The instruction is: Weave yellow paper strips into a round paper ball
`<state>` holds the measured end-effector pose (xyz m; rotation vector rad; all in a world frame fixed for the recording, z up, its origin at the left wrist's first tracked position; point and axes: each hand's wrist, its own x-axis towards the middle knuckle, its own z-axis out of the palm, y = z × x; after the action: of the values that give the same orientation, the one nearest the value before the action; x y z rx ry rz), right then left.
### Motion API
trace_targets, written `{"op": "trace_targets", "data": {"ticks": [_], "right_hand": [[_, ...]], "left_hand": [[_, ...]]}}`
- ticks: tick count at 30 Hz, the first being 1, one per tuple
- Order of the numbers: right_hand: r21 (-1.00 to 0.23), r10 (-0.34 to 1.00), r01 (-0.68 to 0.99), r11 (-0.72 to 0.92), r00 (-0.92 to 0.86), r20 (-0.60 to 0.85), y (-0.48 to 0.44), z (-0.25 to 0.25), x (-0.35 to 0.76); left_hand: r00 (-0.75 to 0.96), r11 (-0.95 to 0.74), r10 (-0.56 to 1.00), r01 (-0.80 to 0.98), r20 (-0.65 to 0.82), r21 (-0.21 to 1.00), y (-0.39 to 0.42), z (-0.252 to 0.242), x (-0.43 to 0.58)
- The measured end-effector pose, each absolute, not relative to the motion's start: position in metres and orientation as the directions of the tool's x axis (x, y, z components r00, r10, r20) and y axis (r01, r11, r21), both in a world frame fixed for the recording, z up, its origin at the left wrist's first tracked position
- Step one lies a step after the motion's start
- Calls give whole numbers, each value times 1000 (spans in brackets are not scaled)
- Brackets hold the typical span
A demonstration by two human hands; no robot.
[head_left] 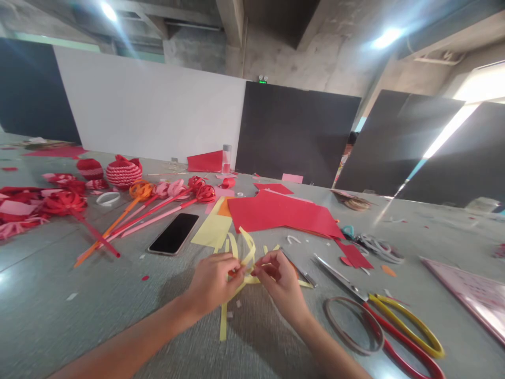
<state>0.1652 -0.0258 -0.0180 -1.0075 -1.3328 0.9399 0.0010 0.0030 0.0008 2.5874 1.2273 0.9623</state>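
Note:
Pale yellow paper strips [223,321] spread out from between my two hands, some curled upward into loops and one hanging down toward me. My left hand [215,279] is closed in a pinch on the strips. Opposite it, my right hand [282,284] pinches the same strips, fingertips nearly meeting those of the left. A bit of orange shows at the left fingertips, mostly hidden. A slim metal tool [302,271] lies just right of my right hand; its kind is unclear. Beyond the hands lie a yellow paper sheet [209,229] and red paper sheets [284,213].
A phone [174,234] and several paper flowers on stems [142,218] lie left. Large scissors [394,321] with red and yellow handles, a brownish ring [335,337] and a bundle of grey cord [379,247] are right. A clear bottle [226,159] stands behind.

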Motion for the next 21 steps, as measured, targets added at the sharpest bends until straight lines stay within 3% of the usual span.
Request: {"op": "trace_targets", "data": {"ticks": [6, 9, 12, 16, 21], "right_hand": [[-933, 935, 109, 343, 56, 350, -24, -17, 165], [-927, 933, 171, 333, 85, 351, -24, -18, 166], [-875, 915, 339, 346, 84, 395, -26, -17, 166], [-801, 896, 467, 376, 39, 443, -29, -14, 167], [-761, 860, 449, 468, -33, 509, -29, -14, 167]], "left_hand": [[418, -610, 792, 529, 444, 590, 7, -1, 2], [382, -488, 859, 408, 342, 772, 10, -1, 3], [330, -332, 914, 281, 234, 900, 12, -1, 4], [271, -182, 952, 131, 142, 974, 12, -3, 7], [202, -119, 974, 64, 104, 991, 9, -4, 10]]}}
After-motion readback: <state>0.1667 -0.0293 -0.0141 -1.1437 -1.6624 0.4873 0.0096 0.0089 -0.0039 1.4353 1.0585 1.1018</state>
